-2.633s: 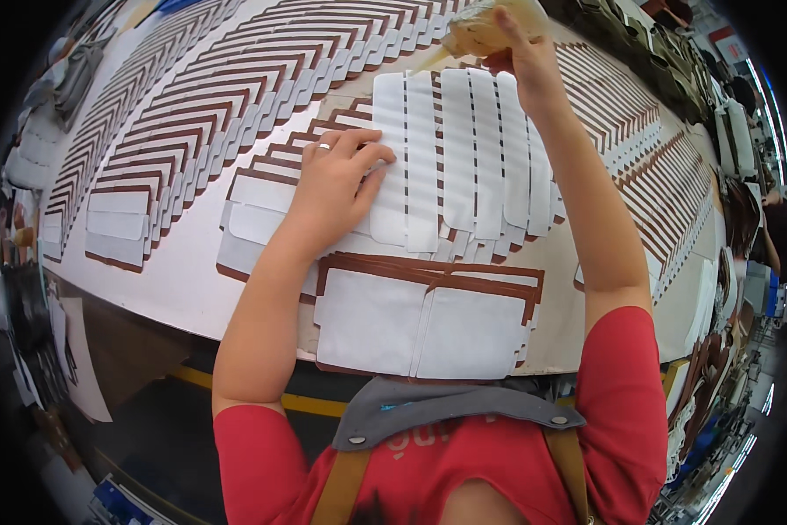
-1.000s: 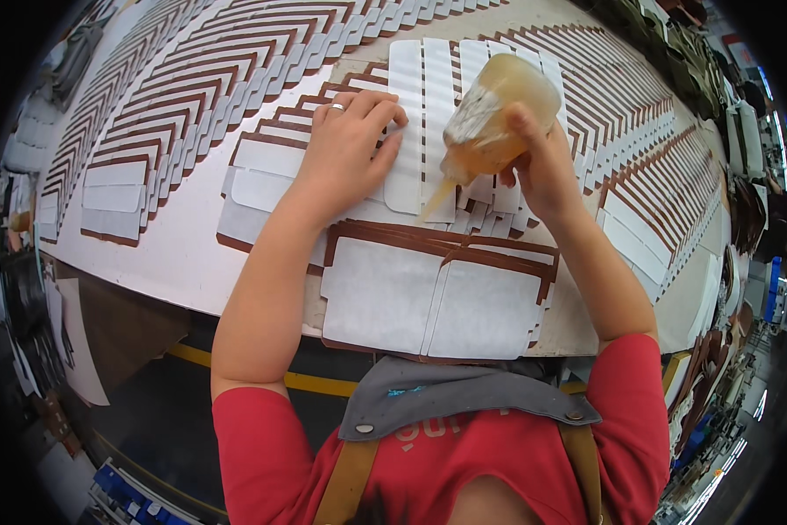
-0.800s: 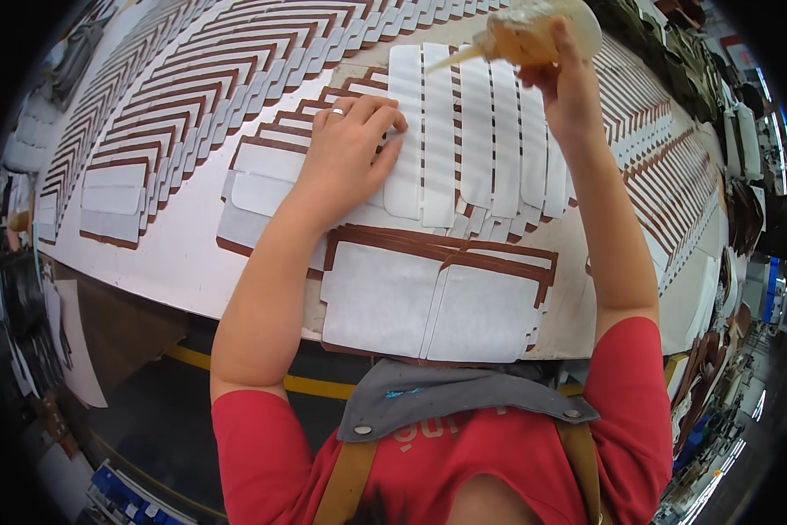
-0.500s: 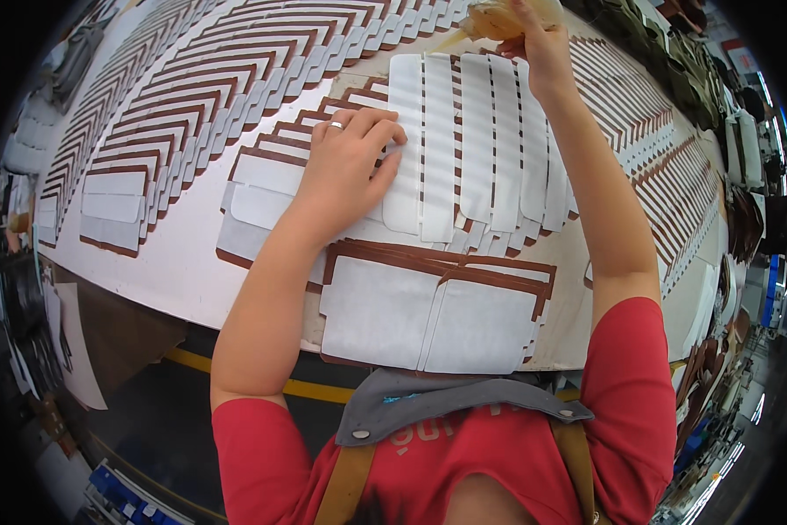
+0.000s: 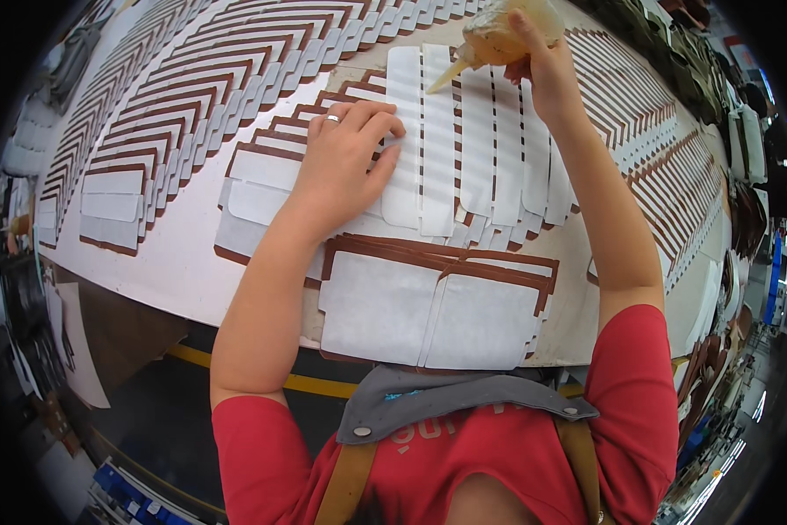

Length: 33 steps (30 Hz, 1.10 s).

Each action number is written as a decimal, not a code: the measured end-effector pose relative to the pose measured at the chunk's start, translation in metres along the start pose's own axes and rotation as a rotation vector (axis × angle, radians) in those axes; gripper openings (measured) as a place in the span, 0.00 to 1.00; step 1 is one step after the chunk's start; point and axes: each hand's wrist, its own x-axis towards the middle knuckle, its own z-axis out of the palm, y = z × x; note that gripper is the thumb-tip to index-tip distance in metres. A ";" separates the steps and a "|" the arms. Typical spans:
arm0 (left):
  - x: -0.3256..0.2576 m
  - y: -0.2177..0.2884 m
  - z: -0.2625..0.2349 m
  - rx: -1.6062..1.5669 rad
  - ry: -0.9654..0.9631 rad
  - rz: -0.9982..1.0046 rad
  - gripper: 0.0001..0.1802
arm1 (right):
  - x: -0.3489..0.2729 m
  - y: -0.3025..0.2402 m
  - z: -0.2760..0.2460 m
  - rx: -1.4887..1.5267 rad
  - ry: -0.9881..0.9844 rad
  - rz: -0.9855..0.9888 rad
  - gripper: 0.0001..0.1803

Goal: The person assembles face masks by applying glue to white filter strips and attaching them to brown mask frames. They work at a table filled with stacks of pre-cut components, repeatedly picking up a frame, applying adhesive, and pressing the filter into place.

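Head view. Counter point(image 5: 175, 262): white top, carrying fanned rows of white panels edged in brown. Our left hand point(image 5: 345, 157): fingers spread flat, grasping nothing, pressing down on a row of white strips point(image 5: 463, 157) laid side by side. Our right hand point(image 5: 547, 66): clenched around a tan squeeze bottle point(image 5: 498, 35), its nozzle point(image 5: 446, 77) tilted down-left, tip just above the strips. Two larger white panels point(image 5: 428, 311) lie nearer us, at the counter's edge.

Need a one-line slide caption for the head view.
Left hand presses a row of overlapping white pieces on the worktable while the right hand tips a squeeze bottle at them.
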 end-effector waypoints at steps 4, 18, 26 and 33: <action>0.000 0.000 0.001 0.001 -0.006 0.001 0.07 | -0.033 -0.012 0.002 -0.092 0.003 0.120 0.26; 0.000 -0.008 0.007 0.026 0.021 0.030 0.07 | -0.123 -0.048 0.018 -0.127 -0.234 -0.115 0.36; 0.000 -0.005 0.006 0.017 0.024 0.026 0.06 | -0.131 -0.055 0.005 -0.263 -0.424 -0.443 0.49; -0.002 -0.003 0.003 0.021 0.014 -0.001 0.06 | -0.110 -0.067 -0.008 -0.012 -0.175 -0.259 0.29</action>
